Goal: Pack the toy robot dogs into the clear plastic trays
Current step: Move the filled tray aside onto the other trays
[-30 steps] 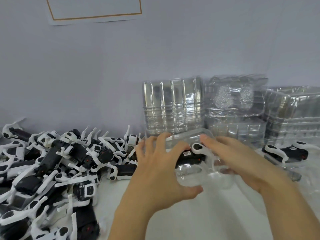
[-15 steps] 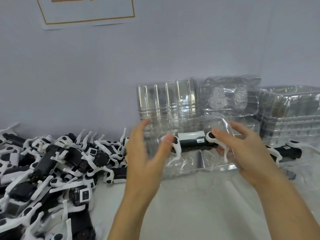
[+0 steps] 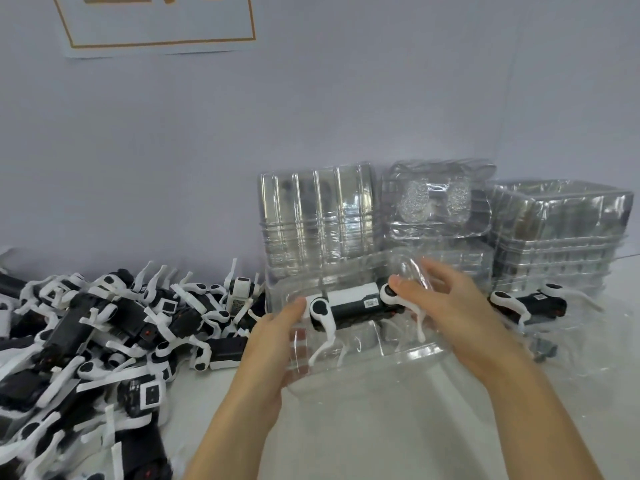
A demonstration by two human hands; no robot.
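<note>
Seating step in hand: left hand (image 3: 273, 344) grips the tray (image 3: 398, 355) end, fingers curled, right hand (image 3: 446, 306) pinches the dog (image 3: 353, 304) lying inside it; next, judged, press dog home and set tray aside.

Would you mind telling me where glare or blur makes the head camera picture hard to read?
Head view: glare streaks the stacked clear plastic trays, blurring their edges; the right hand looks slightly motion-blurred; the clear tray in hand nearly vanishes against the pale table; the wide lens bows the wall poster's gold border.
</note>
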